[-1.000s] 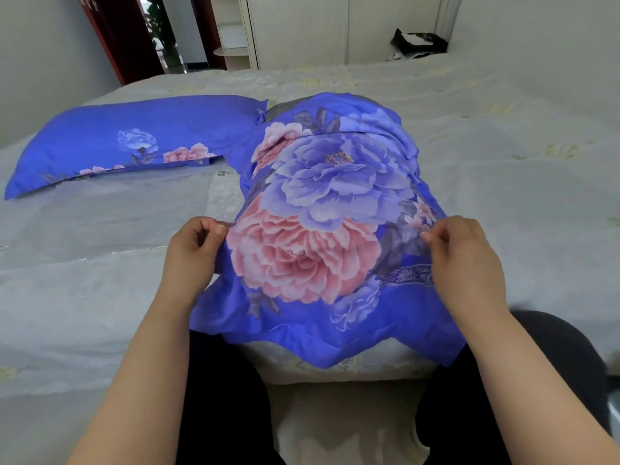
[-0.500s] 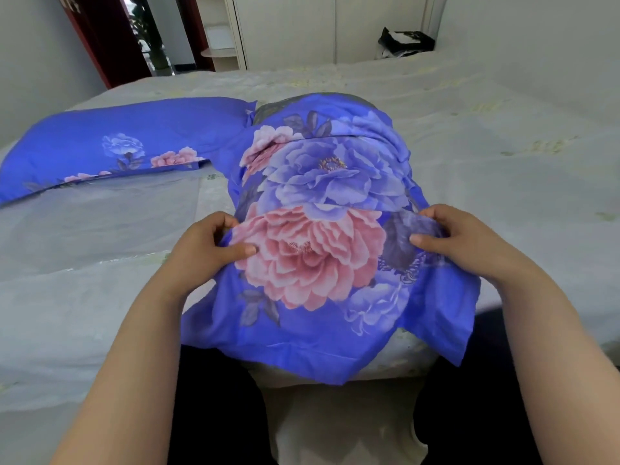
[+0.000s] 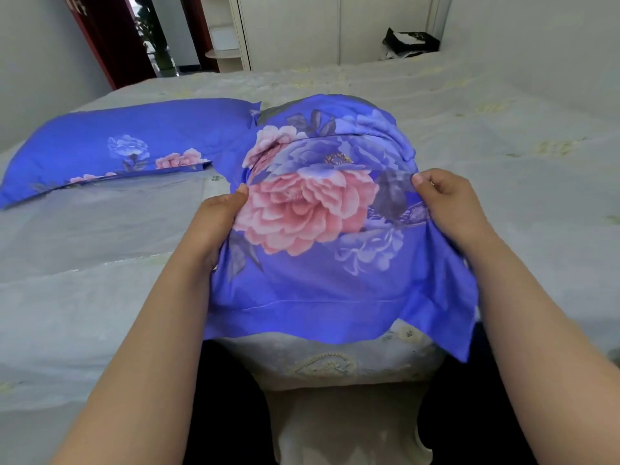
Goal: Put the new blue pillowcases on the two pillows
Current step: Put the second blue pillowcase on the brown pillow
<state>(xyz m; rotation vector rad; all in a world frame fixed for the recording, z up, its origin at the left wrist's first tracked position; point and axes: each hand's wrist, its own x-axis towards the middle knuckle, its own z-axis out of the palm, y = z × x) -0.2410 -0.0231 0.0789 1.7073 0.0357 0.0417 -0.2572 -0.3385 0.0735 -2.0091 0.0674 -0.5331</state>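
Observation:
A pillow in a blue pillowcase (image 3: 322,209) with big pink and purple flowers lies in front of me on the bed, its loose open end hanging over the bed's near edge. My left hand (image 3: 214,219) grips the case's left side, thumb on top. On the right side, my right hand (image 3: 449,203) pinches the fabric the same way. A second pillow in a matching blue pillowcase (image 3: 127,146) lies flat at the left of the bed, untouched.
The bed (image 3: 503,162) has a pale grey embroidered cover. A black bag (image 3: 411,41) sits at the bed's far right. White cupboards and a red-framed doorway stand behind. My dark-clad legs are below the bed edge.
Both hands have slid farther up the sides of the pillowcase, away from me. The loose end now hangs longer over the bed's edge.

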